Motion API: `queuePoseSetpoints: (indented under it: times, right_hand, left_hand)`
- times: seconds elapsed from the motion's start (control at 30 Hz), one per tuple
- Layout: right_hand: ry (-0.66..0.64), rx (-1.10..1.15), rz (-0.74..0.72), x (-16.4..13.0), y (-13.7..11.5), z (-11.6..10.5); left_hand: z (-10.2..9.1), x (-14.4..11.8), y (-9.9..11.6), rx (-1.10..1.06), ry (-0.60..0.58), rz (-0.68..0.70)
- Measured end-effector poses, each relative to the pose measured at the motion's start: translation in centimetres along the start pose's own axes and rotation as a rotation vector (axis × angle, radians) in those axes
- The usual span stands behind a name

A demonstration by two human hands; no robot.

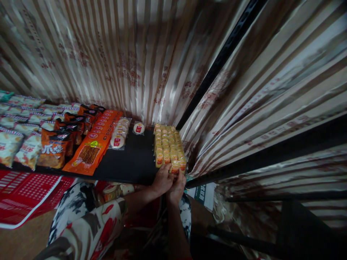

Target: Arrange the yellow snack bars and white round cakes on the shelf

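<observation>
The small yellow packet [175,167] sits at the near right corner of the black shelf [132,162], at the near end of a block of identical yellow packets [168,144]. The block is laid in rows, and its long axis runs from near to far. The orientation of the single packet is too small to tell.

Left hand [162,179] and right hand [177,186] meet at the shelf's near edge, touching each other. The fingers [168,168] of the left hand are curled over the near edge of the packet block; the fingers of the right hand are closed on the small yellow packet from the near side. How tightly either set is pressed cannot be told.

Adjacent items, left of the block across a bare strip of shelf:
- a round snack in clear wrap [138,128] at the far side;
- a row of round snacks [119,134] running near to far;
- a row of orange packets [94,146];
- a row of dark orange bags [58,146];
- pale chip bags [16,139] at the far left.

A striped foil curtain [121,57] hangs directly behind and to the right of the shelf, with a black frame bar [217,61] rising from the far right corner. A red basket [24,195] lies below the shelf at the near left.
</observation>
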State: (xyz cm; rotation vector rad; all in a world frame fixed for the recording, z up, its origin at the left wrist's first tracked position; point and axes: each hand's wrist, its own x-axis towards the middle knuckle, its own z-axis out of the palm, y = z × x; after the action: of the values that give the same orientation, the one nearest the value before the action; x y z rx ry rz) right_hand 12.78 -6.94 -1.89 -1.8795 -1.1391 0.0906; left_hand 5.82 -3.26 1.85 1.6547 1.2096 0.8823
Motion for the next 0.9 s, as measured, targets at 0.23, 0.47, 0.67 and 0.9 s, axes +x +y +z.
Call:
queuePoseSetpoints:
  times: [0.23,0.47,0.67,0.9]
  right_hand:
    - [-0.078,0.038,-0.027,0.5,1.9,0.4]
    - [-0.035,0.072,-0.078,0.1,2.9,1.0]
    - [-0.001,0.072,-0.147,-0.2,3.6,1.2]
    - [-0.019,0.019,-0.131,0.1,4.3,1.7]
  left_hand:
    - [0.3,0.2,0.1,0.014,0.005,-0.006]
    - [0.2,0.0,0.4,0.061,-0.004,-0.011]
    - [0.4,0.0,0.2,0.063,-0.013,-0.028]
    - [0.1,0.0,0.5,0.089,-0.031,0.011]
